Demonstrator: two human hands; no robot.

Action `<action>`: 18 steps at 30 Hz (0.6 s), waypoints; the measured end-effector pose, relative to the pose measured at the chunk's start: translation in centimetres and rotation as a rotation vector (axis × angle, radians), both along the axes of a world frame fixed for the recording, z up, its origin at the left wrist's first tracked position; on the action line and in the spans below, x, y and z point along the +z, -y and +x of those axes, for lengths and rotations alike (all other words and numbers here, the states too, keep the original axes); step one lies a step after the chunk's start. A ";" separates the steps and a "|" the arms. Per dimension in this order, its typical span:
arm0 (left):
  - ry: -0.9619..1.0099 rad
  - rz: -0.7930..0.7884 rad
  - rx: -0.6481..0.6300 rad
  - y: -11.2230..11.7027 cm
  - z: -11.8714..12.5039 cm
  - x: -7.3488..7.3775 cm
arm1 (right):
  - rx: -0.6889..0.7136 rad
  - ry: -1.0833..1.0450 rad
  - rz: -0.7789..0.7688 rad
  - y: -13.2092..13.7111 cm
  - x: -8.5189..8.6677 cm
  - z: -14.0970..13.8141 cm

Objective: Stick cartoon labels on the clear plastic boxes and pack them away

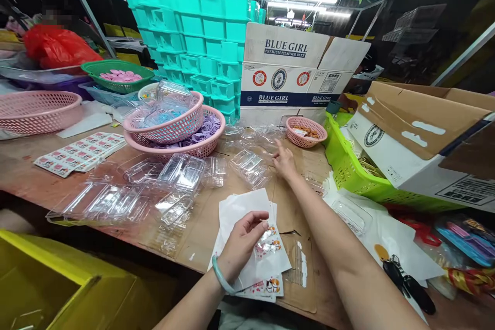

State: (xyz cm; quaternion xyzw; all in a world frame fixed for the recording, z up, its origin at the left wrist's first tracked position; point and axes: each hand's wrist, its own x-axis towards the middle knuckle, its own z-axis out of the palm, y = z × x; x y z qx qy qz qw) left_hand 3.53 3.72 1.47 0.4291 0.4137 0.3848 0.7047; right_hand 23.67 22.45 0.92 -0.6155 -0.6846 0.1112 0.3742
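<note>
Left hand (pixel 243 241), curled, grip unclear, over white paper sheets (pixel 245 205); clear plastic boxes (pixel 265 137) at eleven o'clock from nearer, empty right hand (pixel 285 163).

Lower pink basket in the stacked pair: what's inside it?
The lower pink basket holds purple pieces; whatever lies directly beneath the upper pink basket is covered and can't be seen.

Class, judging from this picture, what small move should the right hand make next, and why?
Probably grasp one of the clear plastic containers: the right hand is stretched close to them, while the left hand is over the cat sticker sheets.
</note>
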 end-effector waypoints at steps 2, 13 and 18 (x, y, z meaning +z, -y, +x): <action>0.019 0.031 0.009 -0.4 0.6 0.0 | -0.088 -0.269 0.057 2.8 0.6 -0.2; 0.392 0.014 0.214 -1.3 3.4 -0.2 | -0.138 -1.067 0.059 20.1 2.3 -6.8; 0.143 -0.199 -0.040 -0.9 -2.4 -0.2 | -0.189 -0.723 0.141 20.8 3.1 -3.3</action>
